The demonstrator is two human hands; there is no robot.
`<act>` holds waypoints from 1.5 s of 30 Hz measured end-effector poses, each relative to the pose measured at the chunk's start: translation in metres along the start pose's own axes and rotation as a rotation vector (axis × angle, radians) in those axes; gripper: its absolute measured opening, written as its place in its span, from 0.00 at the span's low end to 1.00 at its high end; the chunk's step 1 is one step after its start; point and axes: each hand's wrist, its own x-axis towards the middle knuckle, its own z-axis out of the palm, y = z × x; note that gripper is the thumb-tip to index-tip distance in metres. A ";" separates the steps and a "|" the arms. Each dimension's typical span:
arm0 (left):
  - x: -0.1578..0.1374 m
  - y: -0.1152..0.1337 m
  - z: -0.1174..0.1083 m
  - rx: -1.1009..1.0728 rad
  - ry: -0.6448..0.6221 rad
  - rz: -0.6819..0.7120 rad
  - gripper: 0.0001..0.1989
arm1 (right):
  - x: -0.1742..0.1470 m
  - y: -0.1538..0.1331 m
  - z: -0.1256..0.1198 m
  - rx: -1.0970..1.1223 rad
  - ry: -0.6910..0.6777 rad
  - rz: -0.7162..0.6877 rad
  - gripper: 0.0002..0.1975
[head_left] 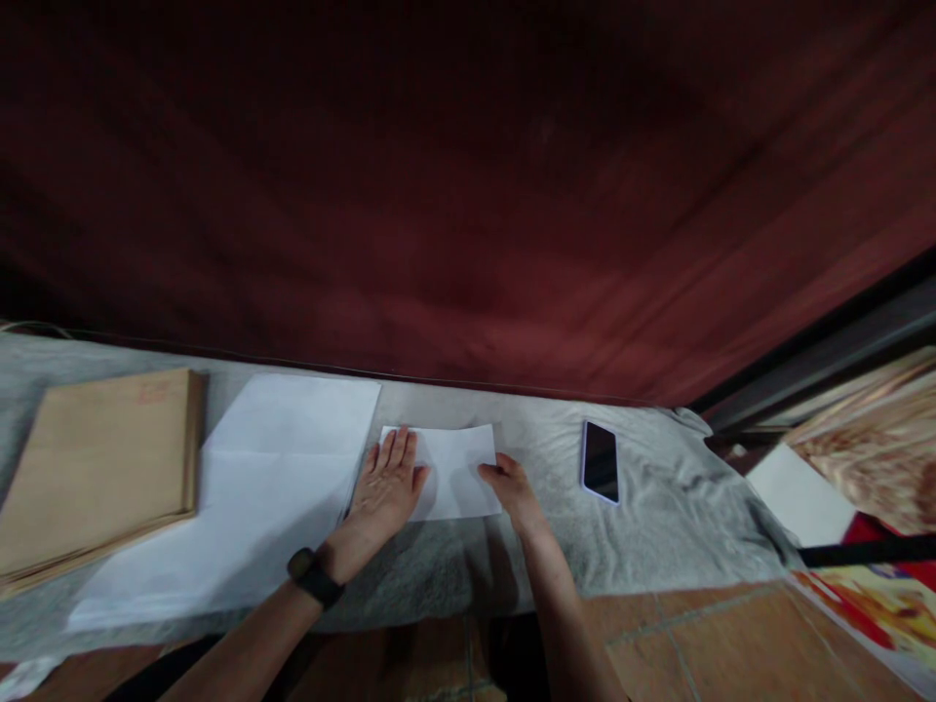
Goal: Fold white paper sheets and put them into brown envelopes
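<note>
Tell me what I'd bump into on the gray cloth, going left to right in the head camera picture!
Brown paper stack → big white paper → left hand → small white paper → right hand → phone.

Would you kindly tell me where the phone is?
In the head view, the phone lies on the grey cloth, to the right of the right hand.
</note>
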 end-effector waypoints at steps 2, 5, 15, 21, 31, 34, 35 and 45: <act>0.000 0.000 -0.001 -0.003 -0.003 0.004 0.31 | -0.001 0.000 0.001 0.105 -0.037 0.009 0.06; 0.000 0.002 -0.003 -0.001 -0.004 0.012 0.31 | -0.001 -0.001 0.000 0.160 -0.008 0.015 0.07; -0.005 0.007 -0.004 0.003 0.059 0.168 0.27 | 0.010 0.004 -0.008 0.059 0.086 -0.027 0.09; -0.014 0.022 0.002 -0.052 0.040 0.348 0.27 | 0.007 0.006 -0.005 -0.058 0.074 -0.052 0.09; -0.008 0.022 0.005 -0.048 0.026 0.287 0.29 | 0.002 0.004 -0.011 -0.211 0.035 -0.071 0.10; -0.004 0.019 0.005 -0.021 0.017 0.262 0.29 | 0.002 0.006 -0.012 -0.240 0.025 -0.066 0.10; -0.004 0.019 0.005 -0.015 0.021 0.259 0.29 | 0.001 0.006 -0.012 -0.248 0.023 -0.064 0.10; -0.003 0.017 0.004 0.009 0.060 0.265 0.26 | 0.001 0.007 -0.015 -0.284 0.002 -0.049 0.09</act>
